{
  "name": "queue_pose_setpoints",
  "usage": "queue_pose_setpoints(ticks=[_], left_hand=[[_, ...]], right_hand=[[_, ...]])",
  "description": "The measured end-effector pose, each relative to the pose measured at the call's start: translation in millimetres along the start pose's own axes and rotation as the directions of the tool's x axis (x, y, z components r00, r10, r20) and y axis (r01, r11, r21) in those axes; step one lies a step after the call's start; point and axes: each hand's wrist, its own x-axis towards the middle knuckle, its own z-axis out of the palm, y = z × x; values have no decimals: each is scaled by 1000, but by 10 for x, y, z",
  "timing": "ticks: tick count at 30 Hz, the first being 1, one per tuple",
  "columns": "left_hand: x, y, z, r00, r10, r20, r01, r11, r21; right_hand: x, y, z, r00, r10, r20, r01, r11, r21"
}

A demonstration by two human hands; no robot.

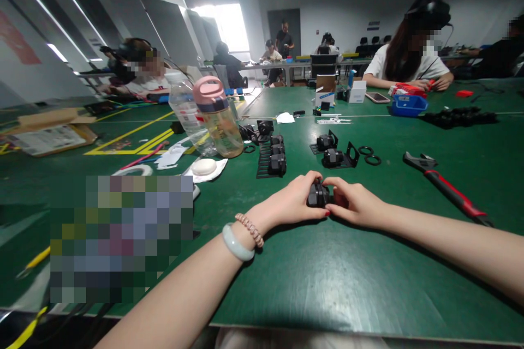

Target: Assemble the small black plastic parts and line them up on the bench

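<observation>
Black fitting (318, 195) held between hands (295, 199) (355, 203), long axis roughly left-right.

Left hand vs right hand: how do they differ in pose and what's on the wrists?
- Wrist: the left hand has a coiled bracelet and a pale bangle; the right hand has neither.
- Side: the left hand grips the black fitting from its left; the right hand meets it from the right.
- Forearm: the left hand's comes from lower left, the right hand's from the right edge.

Shared: both bare, thumb and fingers curled at the same fitting.
</observation>
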Motion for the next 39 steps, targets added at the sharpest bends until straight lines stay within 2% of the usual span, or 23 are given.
queue_pose_setpoints(ticks=[39], left_hand=[[6,-10,4,1000,-2,9,1,1000,9]], right_hand=[[18,-12,-10,999,37,-1,-37,998,-46]])
